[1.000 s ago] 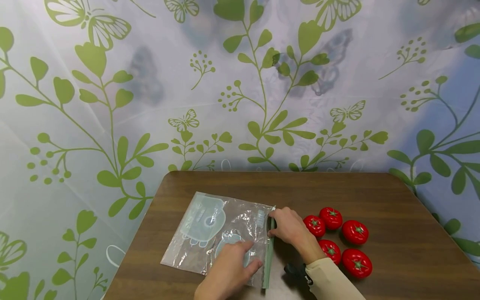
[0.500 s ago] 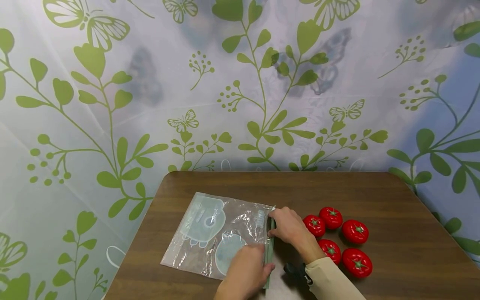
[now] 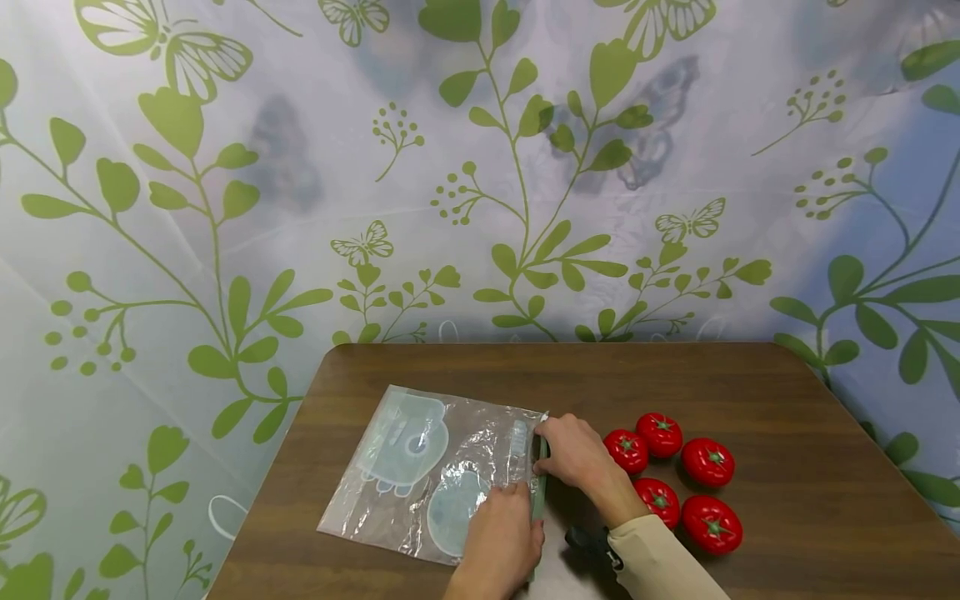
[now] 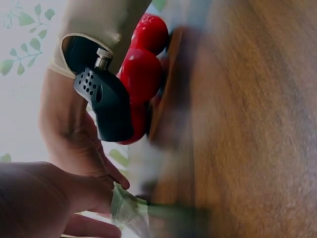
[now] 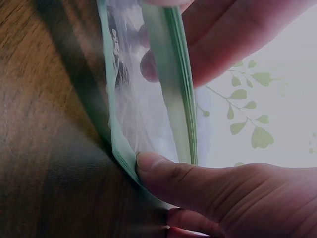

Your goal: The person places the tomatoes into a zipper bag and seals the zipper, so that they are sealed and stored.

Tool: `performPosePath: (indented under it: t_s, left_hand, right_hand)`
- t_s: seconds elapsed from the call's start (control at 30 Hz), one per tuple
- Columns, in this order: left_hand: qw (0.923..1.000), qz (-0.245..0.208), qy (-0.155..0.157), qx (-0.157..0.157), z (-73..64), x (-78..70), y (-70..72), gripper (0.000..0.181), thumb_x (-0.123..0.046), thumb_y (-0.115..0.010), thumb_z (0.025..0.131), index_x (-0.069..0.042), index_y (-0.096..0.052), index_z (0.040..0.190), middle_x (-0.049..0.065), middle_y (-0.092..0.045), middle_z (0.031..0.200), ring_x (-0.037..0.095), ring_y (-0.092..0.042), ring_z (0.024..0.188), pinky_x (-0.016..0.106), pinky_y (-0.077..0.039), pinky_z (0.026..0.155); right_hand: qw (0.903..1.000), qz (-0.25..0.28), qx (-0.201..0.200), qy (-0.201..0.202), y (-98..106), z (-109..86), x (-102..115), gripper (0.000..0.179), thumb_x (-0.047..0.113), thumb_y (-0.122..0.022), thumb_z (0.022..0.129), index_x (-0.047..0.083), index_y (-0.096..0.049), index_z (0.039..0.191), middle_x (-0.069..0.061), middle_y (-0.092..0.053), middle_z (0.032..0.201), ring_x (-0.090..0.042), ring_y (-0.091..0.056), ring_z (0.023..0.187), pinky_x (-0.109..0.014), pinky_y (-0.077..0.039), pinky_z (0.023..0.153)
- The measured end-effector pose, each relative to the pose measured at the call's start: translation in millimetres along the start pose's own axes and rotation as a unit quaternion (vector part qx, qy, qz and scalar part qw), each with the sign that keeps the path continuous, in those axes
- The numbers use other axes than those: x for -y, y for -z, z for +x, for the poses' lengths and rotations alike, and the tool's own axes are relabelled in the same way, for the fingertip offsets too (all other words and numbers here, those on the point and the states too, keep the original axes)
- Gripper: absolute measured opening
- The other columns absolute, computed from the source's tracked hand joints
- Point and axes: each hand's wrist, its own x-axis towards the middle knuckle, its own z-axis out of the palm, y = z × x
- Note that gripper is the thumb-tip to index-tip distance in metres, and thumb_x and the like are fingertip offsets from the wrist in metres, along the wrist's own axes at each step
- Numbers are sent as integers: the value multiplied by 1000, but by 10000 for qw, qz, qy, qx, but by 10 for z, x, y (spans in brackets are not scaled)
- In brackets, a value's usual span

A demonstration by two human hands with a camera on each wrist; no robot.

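Observation:
A clear zip bag (image 3: 480, 425) with pale blue printed shapes lies flat on the table, its green zip strip (image 3: 538, 496) toward the right. At the far end of that strip my right hand (image 3: 573, 450) pinches the bag's edge. My left hand (image 3: 498, 529) grips the mouth nearer the front. In the right wrist view the two green edges stand apart, so the mouth gapes. There my right thumb (image 5: 173, 181) presses on the lower edge, and fingers of my left hand (image 5: 223, 44) are at the upper strip. The left wrist view shows a green bag corner (image 4: 124, 203) by the fingers.
Several shiny red tomatoes (image 3: 708, 462) sit on the brown wooden table (image 3: 810, 517), right beside my right forearm. A black wrist camera (image 3: 588, 542) is strapped below the beige sleeve (image 3: 663, 558). Behind the table hangs a leaf-patterned curtain (image 3: 420, 192).
My left hand has moved right from over the bag's middle to its green mouth and now grips there. The right hand has kept its place at the far corner.

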Motion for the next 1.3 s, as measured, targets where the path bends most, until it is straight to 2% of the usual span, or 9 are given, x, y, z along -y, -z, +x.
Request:
performPosePath:
  t_s: [0.13,0.23,0.43,0.57,0.7,0.83,1.0,1.1,1.3]
  left_hand:
    - [9999,-157,-16,50,-12,14,15,51,-10,-85,82,-5,-71,131,7,-80,106,31,-75,88,43,-62,69]
    - [9996,-162,-127,204,-13,28,22,62,-4,-83,80,-12,-70,140,8,-80,114,32,-75,93,43,-63,72]
    - [9959,286,-184,839,-7,33,17,62,-11,-88,76,-16,-73,136,14,-72,138,41,-69,123,48,-65,90]
    - [9907,628,-162,1195,-13,38,16,58,-18,-86,80,-15,-73,136,16,-64,151,43,-60,136,52,-62,97]
    - [9875,868,-285,1285,-9,57,11,53,-24,-83,86,-10,-72,136,15,-64,151,41,-58,136,49,-61,98]
    - [9866,1025,-425,1200,23,87,12,51,-29,-82,88,-4,-73,131,12,-69,148,41,-64,133,46,-62,99]
    - [9867,1008,-618,1116,51,125,31,63,-20,-91,71,-3,-74,130,11,-71,145,40,-68,128,42,-63,99]
    - [9850,988,-626,1267,48,127,60,76,-15,-92,64,-4,-71,136,12,-68,149,40,-65,131,43,-61,102]
    - [9791,981,-299,1754,49,83,88,78,-16,-85,76,-1,-62,149,16,-58,159,43,-55,147,52,-55,113]
  right_hand:
    - [10000,-3,5,-1,-2,0,1,32,25,-102,76,11,-81,96,-2,-76,83,-17,-63,69,-42,-61,71]
    - [10000,-19,29,-32,-1,0,3,33,26,-102,77,11,-82,98,-2,-76,84,-17,-64,70,-43,-62,73]
    - [9999,-26,88,-116,-6,4,2,36,28,-101,77,10,-82,102,-5,-79,90,-21,-69,76,-47,-65,80]
    - [9998,-11,101,-181,-8,10,1,38,28,-101,78,10,-83,106,-7,-81,95,-23,-71,78,-49,-65,82]
    - [9997,23,123,-216,-12,10,-4,39,28,-101,78,10,-83,107,-7,-81,95,-23,-70,78,-49,-65,82]
    - [9998,35,123,-153,-11,6,-6,35,27,-101,78,11,-82,102,-5,-79,90,-21,-68,75,-47,-63,79]
    - [9999,-38,118,-67,-3,5,-8,33,27,-101,77,12,-81,99,-2,-77,86,-20,-67,73,-45,-61,75]
    - [9999,-60,110,-59,1,0,-9,34,27,-101,77,11,-81,100,-3,-78,87,-22,-69,75,-46,-61,75]
    - [9998,-47,156,-143,-10,-3,-7,40,28,-100,78,9,-82,108,-7,-81,96,-28,-74,83,-51,-64,83]
